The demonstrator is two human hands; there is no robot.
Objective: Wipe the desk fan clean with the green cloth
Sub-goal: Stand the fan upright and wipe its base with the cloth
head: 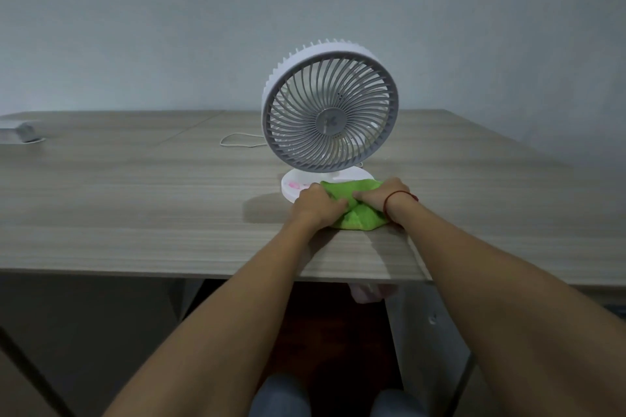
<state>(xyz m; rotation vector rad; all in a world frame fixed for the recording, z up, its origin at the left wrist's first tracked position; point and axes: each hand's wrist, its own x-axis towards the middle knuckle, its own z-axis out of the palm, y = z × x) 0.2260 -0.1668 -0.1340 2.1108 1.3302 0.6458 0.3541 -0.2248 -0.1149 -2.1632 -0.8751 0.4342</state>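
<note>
The white desk fan (330,112) stands upright on the counter (135,196), pink smudge on its round base. Both hands, left hand (316,205) and right hand (386,196), clutch the bunched green cloth (355,210) against that base.

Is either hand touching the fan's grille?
No, both hands press the green cloth by the fan's base.

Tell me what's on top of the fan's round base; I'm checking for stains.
A pink smear shows on the white base, left side. The green cloth and both hands cover its front edge, so anything there is hidden.
</note>
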